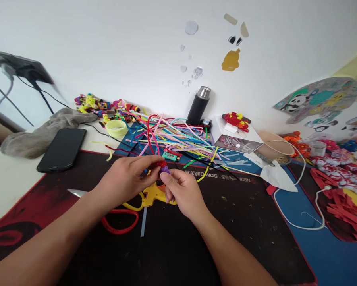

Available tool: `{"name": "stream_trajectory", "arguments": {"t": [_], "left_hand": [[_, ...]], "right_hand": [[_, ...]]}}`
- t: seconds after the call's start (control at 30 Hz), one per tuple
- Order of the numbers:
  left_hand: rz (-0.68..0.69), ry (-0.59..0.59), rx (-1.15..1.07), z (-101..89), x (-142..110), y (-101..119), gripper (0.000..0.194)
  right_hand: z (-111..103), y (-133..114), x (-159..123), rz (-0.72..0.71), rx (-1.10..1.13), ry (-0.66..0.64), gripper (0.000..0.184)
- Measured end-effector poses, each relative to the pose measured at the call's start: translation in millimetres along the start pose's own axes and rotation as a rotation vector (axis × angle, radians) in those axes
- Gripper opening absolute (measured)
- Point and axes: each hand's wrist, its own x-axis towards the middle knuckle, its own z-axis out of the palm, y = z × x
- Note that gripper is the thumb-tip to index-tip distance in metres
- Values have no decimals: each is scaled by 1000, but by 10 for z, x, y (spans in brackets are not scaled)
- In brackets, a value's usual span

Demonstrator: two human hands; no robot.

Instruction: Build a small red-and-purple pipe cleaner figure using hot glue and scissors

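My left hand (127, 178) and my right hand (182, 190) meet above a black desk mat (196, 238). Both pinch a small twisted pipe-cleaner piece (163, 167), red on the left and purple on the right. A long red pipe cleaner (150, 133) loops up from it toward the pile. Under my hands lies a yellow glue gun (153, 194), and red-handled scissors (120, 222) rest by my left wrist.
A heap of coloured pipe cleaners (181, 137) lies behind my hands. A black phone (62, 149) sits left, a black flask (198, 105) stands by the wall, a tape roll (116, 128), a white box (238, 137), red paper strips (342, 202) and a white cable (300, 222) at right.
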Motion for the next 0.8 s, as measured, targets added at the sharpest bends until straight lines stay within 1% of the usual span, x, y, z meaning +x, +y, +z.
{"name": "stream_trajectory", "arguments": {"t": [0.23,0.33,0.43,0.63,0.73,0.8], "left_hand": [[29,35,64,69,-29,-10,28],[13,41,49,91,-45,-5,26],[-11,61,11,93,-54,2,25],[-92,76,-165,53,-54,39,26],[-165,74,-310,66,-58,50,27],[-224,50,-449,83,-59,48,28]], "right_hand": [[-6,10,-7,-12,-33,21,50],[-10,11,-13,-16,-25,24,50],[-11,7,-15,-12,36,-1,52],[-14,7,-16,39,298,-99,62],[-17,12,-15,49,376,-115,60],[-20,9,-9,38,386,-93,58]]}}
